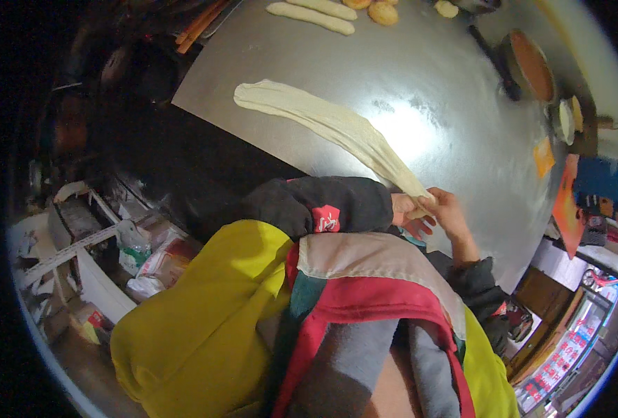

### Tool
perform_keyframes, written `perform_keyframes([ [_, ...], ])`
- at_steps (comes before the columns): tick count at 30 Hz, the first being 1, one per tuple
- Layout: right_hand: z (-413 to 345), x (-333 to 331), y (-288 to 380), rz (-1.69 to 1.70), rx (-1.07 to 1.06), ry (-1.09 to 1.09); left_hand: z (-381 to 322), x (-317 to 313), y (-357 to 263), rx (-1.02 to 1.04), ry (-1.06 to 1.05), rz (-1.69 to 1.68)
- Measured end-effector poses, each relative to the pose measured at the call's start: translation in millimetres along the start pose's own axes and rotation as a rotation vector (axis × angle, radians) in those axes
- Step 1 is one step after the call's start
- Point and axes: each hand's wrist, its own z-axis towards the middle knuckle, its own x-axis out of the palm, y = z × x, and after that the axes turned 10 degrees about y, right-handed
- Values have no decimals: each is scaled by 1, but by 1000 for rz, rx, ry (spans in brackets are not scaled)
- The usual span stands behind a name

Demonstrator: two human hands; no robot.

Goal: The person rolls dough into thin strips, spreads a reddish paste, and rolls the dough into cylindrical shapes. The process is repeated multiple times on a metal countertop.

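A long, flattened strip of pale dough (335, 123) stretches diagonally over the metal worktop (476, 120). Its far end is wide and rounded, and it narrows and creases lengthwise towards me. Close to my body, my right hand (449, 213) pinches the narrow near end between thumb and fingers. Right beside it, my left hand (406, 210) also grips that end, with its lower fingers somewhat spread beneath the dough. Part of the dough's tip is hidden among the fingers of both hands.
Two dough rolls (311, 19) lie at the far edge, near golden round pieces (382, 13). A pan with reddish-brown contents (532, 65) stands far right, with an orange-yellow square (544, 157) nearer. Wooden sticks (201, 26) lie left of the worktop; shelving with bags (160, 256) stands lower left.
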Motion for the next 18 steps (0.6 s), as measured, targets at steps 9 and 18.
perform_keyframes([
  [9,-18,-42,4,535,-401,-235,-57,48,-18,-208,-246,342],
  [18,-43,-160,-93,-800,339,-347,-201,44,-50,170,-579,766],
])
